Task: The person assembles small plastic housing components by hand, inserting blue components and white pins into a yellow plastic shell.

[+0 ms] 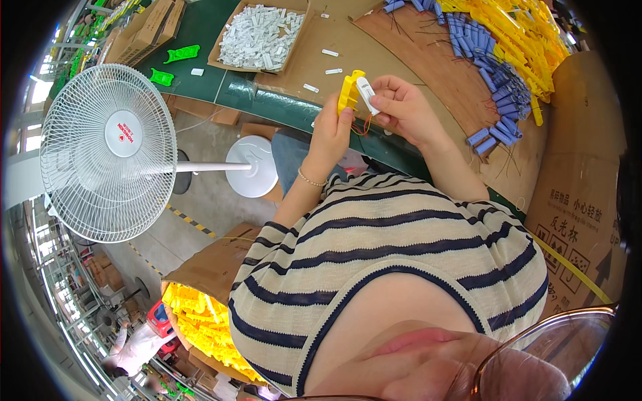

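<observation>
Over the near edge of the table, my left hand [328,137] grips a yellow plastic housing [348,92], held upright between thumb and fingers. Pinched in my right hand [406,112] is a slim white plastic piece [366,95], right beside the housing; I cannot tell whether the two touch or are joined. Thin red wires [362,127] hang in a loop below them. A few loose white pieces [330,53] lie on the cardboard sheet [301,75] beyond my hands.
A shallow cardboard box [213,56] heaped with white pieces stands far left, near green plastic parts [182,53]. Blue wired cylinders [478,53] and piled yellow housings [528,37] lie far right. A white fan [107,154] stands left; a tall carton [575,174] stands right.
</observation>
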`<state>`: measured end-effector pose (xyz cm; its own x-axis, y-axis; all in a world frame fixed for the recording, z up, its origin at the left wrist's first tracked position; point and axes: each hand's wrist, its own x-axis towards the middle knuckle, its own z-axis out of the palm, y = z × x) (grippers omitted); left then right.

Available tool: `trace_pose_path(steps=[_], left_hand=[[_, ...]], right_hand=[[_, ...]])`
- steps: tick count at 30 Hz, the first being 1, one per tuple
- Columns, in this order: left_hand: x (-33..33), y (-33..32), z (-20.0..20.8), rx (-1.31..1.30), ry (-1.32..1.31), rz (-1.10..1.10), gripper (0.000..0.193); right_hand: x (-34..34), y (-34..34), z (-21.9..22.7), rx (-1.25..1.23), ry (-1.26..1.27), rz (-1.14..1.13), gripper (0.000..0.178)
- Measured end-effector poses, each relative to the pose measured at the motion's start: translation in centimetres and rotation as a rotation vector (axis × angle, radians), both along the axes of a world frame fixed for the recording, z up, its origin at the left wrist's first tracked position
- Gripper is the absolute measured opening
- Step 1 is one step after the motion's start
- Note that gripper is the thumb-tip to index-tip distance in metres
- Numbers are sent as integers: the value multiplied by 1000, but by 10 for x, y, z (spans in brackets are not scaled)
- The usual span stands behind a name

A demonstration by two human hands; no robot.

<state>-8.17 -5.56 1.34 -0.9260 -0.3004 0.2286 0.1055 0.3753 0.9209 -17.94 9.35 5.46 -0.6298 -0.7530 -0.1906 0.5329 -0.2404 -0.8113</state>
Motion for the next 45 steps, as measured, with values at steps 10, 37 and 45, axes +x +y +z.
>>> trace_pose_path(steps=[10,37,45], left_hand=[[0,-8,-2,-62,-24,6,37],[-1,16,9,572,-65,-286,50],[-5,6,-12,541,-23,50,43]], right_hand=[[-12,6,-4,-2,-59,101,15],[-9,-2,1,17,431,-208,37],[-5,-5,4,561,954,-121,41]])
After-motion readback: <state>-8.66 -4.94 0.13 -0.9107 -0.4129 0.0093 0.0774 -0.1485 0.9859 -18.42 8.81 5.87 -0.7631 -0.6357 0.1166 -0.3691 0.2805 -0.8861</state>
